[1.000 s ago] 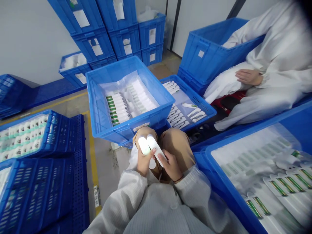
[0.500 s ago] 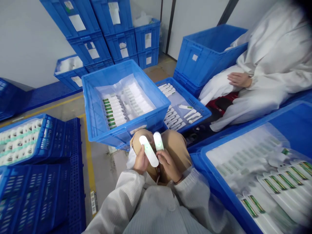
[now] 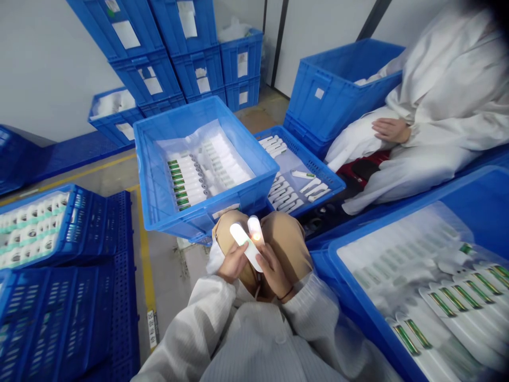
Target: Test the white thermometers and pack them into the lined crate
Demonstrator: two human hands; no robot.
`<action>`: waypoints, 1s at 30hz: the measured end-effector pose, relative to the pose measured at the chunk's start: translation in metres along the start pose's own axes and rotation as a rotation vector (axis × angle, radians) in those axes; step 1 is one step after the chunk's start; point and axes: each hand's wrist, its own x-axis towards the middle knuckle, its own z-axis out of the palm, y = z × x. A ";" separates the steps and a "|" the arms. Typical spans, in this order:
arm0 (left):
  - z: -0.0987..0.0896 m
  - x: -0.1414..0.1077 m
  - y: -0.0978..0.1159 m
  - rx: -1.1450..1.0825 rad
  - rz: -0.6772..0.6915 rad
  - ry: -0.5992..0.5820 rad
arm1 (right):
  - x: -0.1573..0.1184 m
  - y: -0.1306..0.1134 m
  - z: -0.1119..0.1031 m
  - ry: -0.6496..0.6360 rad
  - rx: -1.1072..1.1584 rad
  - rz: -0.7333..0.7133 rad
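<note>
Over my lap, my left hand [image 3: 234, 262] is closed on a long white device [image 3: 247, 248] with rounded ends, tilted with its top to the left. My right hand [image 3: 275, 271] holds a second, shorter-looking white device [image 3: 255, 229], which shows an orange-white glow on its face. The right thumb touches the lower end of the long device, and the two devices are close together. In front of my knees stands a blue bin [image 3: 207, 209] with rows of white devices, some showing green batteries.
A low blue tray [image 3: 332, 183] of white pieces lies behind the bin. At the right are a large blue bin [image 3: 338, 260] of battery-fitted devices and a seated person in white [image 3: 445, 122]. Blue crates [image 3: 91, 223] stand left; more are stacked behind.
The right hand has moved slightly left, its thumb now at the long device. The second device has shifted left, and its green light has given way to an orange-white glow.
</note>
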 end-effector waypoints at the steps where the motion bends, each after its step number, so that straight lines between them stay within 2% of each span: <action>1: 0.001 0.000 0.001 -0.017 0.006 0.008 | 0.000 0.000 -0.001 0.021 0.041 -0.001; 4: 0.005 0.000 0.003 -0.015 0.022 -0.006 | 0.002 -0.001 -0.005 0.148 0.189 -0.004; 6: 0.006 0.000 0.003 0.021 0.027 -0.020 | 0.005 0.000 -0.006 0.214 0.327 0.054; 9: 0.005 -0.001 0.002 0.072 0.013 -0.036 | 0.009 -0.002 -0.005 0.188 0.568 0.211; 12: 0.002 -0.001 0.002 0.131 -0.002 -0.136 | 0.011 -0.008 -0.004 0.133 0.714 0.260; 14: 0.001 -0.001 0.002 0.171 0.010 -0.203 | 0.012 -0.013 -0.003 0.124 0.737 0.252; 16: 0.003 -0.002 0.002 0.199 0.029 -0.213 | 0.012 -0.017 -0.003 0.123 0.749 0.263; 21: 0.006 -0.004 0.002 0.266 -0.006 -0.159 | 0.013 -0.017 -0.002 0.069 0.806 0.350; 26: 0.003 -0.003 0.001 0.253 -0.016 -0.117 | 0.012 -0.010 0.000 0.094 0.792 0.412; 30: 0.000 -0.001 0.000 0.247 -0.019 -0.036 | 0.011 -0.016 0.001 0.134 0.746 0.449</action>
